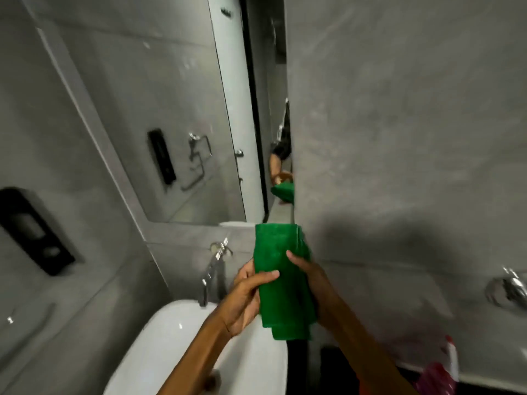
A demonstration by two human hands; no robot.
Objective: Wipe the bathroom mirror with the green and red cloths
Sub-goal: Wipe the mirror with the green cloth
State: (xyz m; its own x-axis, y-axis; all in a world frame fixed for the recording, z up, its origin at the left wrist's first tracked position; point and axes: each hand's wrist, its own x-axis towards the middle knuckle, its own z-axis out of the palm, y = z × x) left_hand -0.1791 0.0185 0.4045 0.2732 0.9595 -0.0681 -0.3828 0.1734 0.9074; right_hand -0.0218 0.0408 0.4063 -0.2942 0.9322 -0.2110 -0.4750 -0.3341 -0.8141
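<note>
You are gripping a folded green cloth (282,283) upright with both hands, left hand (245,297) and right hand (310,283) clamped on its sides, above the white sink (159,337), just below the mirror (159,115).

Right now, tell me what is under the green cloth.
Both hands, left and right, hold the folded green cloth; below it lies the white sink. The cloth covers the right palm.
</note>
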